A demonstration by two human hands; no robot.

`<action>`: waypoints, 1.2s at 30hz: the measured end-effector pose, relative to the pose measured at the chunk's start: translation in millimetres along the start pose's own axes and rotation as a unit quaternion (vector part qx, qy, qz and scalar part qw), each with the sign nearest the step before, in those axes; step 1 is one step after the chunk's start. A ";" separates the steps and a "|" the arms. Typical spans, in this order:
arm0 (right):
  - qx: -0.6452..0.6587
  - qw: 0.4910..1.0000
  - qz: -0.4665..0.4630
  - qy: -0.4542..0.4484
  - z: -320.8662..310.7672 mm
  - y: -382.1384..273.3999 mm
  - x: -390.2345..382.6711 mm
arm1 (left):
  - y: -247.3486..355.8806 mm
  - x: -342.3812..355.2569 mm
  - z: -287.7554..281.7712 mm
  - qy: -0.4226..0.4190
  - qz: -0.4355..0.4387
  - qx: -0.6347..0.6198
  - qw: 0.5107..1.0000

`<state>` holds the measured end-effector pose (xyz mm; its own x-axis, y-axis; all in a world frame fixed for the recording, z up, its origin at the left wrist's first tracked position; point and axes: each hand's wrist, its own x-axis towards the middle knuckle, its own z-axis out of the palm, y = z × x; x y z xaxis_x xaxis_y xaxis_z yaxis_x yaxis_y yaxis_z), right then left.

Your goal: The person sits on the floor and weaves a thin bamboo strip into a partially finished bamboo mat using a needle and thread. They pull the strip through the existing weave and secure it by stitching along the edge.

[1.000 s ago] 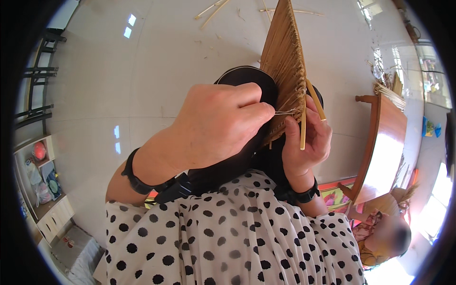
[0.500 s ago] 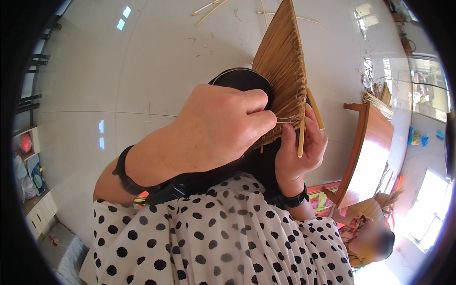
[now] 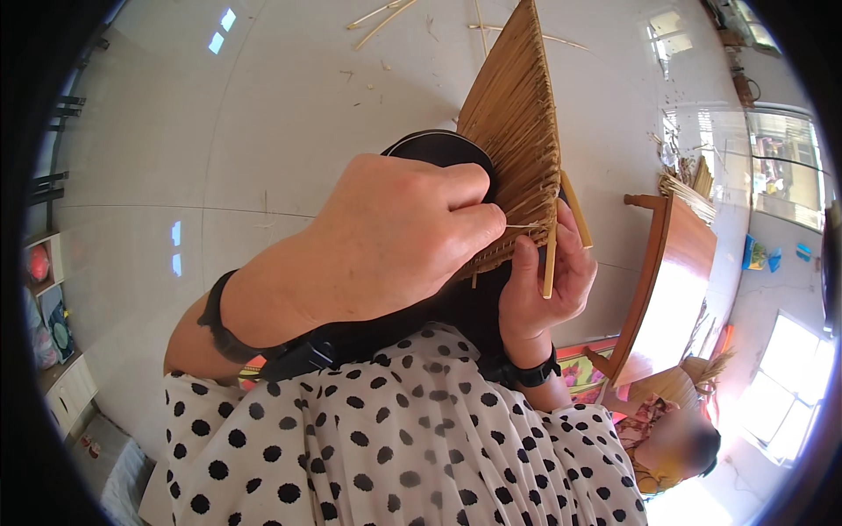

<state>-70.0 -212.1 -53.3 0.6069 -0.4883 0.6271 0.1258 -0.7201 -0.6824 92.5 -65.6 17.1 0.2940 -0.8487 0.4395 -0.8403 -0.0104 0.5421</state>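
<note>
A brown straw panel (image 3: 504, 105) with a stitched edge stands tilted in front of my lap. My right hand (image 3: 551, 285) grips its lower corner, thumb on the near face and fingers behind. Two pale yellow sticks, one of them a short stick (image 3: 550, 263), jut from that corner between and beside the fingers. My left hand (image 3: 408, 223) is closed in a pinch on a thin white thread (image 3: 519, 226), which runs from the fingertips to the panel near my right thumb. The thread's end inside the pinch is hidden.
A dark round-edged thing (image 3: 443, 147) lies behind my left hand. Loose stalks (image 3: 386, 22) and scraps are scattered on the tiled floor. At right stands a wooden table or stool (image 3: 671, 280), with a bundle of stalks (image 3: 688, 193) beyond it. Another person (image 3: 653, 434) sits at the lower right.
The thread between my left fingers and the panel now shows as one line rather than two. The whole view has shifted slightly; both hands keep nearly the same grip.
</note>
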 end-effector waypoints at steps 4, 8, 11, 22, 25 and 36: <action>0.005 1.000 0.006 0.002 0.1 0.0 -0.6 | 0.2 0.8 -0.6 0.001 0.010 -0.011 1.000; 0.002 1.000 -0.002 0.001 0.0 0.8 0.0 | -0.2 -0.1 -1.0 0.001 0.024 -0.022 0.999; -0.005 1.000 -0.007 -0.004 -0.7 0.1 1.4 | -0.1 -1.2 2.0 0.007 0.026 -0.025 0.999; 0.035 0.998 0.031 0.052 5.3 -1.5 -0.3 | 4.0 -2.5 2.3 0.008 0.021 -0.029 0.999; 0.038 0.998 0.030 0.050 5.1 -1.7 0.3 | 7.8 -3.8 3.9 0.005 0.011 -0.026 1.000; 0.040 0.996 0.037 0.064 9.7 -4.6 3.1 | 26.1 -6.8 13.9 0.027 -0.043 -0.051 0.997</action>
<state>-61.2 -205.5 -51.9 0.5121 -0.6020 0.6127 0.1486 -0.6405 -0.7535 62.2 -67.4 18.3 0.3894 -0.8176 0.4242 -0.7607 -0.0258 0.6486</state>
